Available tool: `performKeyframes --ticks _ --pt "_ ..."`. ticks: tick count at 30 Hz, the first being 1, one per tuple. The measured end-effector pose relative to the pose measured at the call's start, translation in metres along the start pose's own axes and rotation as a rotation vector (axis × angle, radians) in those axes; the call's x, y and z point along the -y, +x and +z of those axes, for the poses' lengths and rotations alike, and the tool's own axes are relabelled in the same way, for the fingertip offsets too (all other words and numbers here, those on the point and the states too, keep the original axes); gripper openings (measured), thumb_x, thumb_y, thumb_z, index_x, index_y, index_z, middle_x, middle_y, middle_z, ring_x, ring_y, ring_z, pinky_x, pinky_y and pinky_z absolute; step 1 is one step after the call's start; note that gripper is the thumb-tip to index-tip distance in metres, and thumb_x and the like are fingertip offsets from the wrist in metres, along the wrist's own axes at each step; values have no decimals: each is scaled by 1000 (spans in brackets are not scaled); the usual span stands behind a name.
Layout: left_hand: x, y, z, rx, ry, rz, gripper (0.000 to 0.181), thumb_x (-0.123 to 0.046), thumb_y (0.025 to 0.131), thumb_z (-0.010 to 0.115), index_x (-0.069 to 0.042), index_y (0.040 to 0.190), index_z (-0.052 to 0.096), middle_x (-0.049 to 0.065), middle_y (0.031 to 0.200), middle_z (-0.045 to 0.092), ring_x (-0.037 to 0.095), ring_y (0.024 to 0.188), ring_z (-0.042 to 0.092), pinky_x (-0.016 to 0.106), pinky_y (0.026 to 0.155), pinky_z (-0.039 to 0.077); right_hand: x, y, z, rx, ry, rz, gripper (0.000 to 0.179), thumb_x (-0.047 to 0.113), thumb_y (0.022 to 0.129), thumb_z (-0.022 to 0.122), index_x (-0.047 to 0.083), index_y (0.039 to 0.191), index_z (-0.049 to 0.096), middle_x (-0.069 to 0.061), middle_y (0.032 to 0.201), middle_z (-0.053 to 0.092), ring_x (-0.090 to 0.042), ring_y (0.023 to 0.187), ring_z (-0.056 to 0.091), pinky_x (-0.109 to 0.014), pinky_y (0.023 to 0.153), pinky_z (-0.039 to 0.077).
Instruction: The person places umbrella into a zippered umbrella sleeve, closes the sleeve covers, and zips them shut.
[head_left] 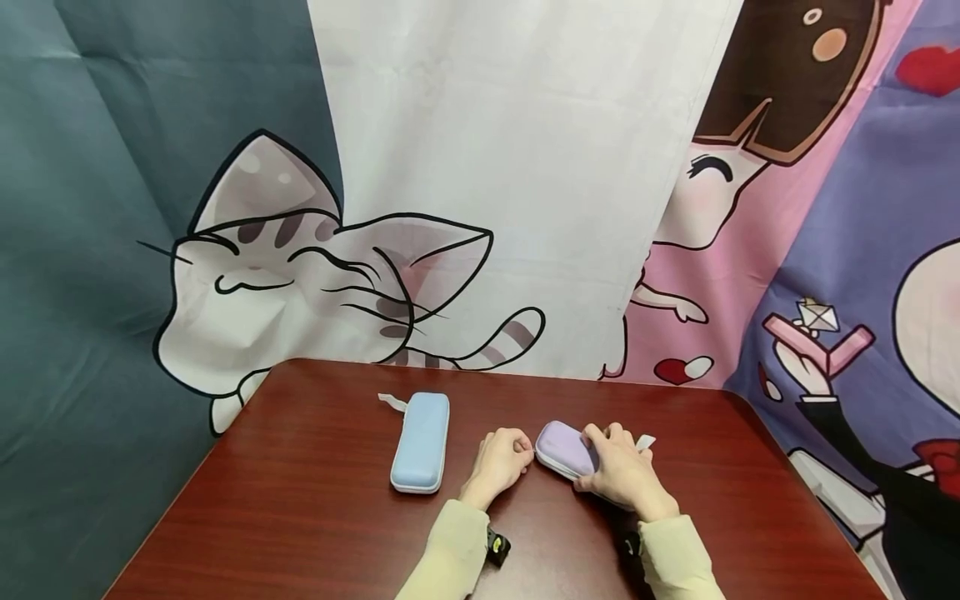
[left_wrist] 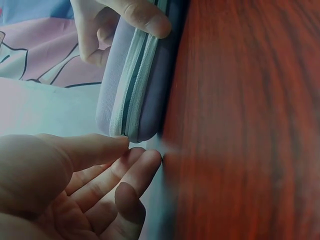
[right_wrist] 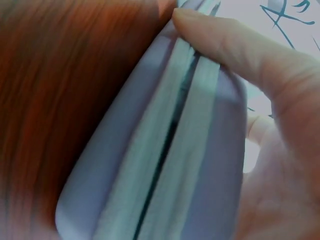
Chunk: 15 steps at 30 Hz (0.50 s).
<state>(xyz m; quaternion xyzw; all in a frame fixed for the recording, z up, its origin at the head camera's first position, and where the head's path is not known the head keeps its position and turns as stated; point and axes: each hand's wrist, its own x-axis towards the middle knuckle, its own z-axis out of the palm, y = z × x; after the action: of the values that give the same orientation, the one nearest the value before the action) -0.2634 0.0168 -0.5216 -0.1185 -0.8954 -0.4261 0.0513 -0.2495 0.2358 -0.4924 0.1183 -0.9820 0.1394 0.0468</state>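
A light purple zip case (head_left: 562,447) lies on the table, with a white zip band along its side. My right hand (head_left: 622,468) grips it from above at its right part, thumb on the near side by the zip (right_wrist: 197,105). A dark line runs between the zip's pale tapes. At the case's left end, my left hand (head_left: 501,458) has its thumb and fingertips drawn together in a pinch at the zip's end (left_wrist: 122,117); the zipper pull itself is hidden by them. A white strap (head_left: 645,442) sticks out beyond the right hand.
Left of the hands, a light blue zip case (head_left: 422,442) lies flat, its white strap (head_left: 392,402) at the upper left. The reddish-brown table (head_left: 300,517) ends at a printed cloth backdrop (head_left: 525,167).
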Motion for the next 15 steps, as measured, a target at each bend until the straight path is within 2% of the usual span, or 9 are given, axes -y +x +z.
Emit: performKeyframes --ticks 9,15 --pt "0 -2 2 19 17 -15 14 -11 82 74 -18 73 67 -16 53 55 1 51 50 24 60 43 8 -5 0 0 -7 58 62 36 55 91 22 107 58 -9 92 46 -28 87 50 -54 62 37" --pt "-4 -2 1 43 7 9 15 -10 81 75 -18 72 67 -14 54 56 1 52 50 23 59 42 12 -4 -1 -30 -27 72 62 36 55 90 21 106 58 -11 91 46 -31 89 50 -61 63 38"
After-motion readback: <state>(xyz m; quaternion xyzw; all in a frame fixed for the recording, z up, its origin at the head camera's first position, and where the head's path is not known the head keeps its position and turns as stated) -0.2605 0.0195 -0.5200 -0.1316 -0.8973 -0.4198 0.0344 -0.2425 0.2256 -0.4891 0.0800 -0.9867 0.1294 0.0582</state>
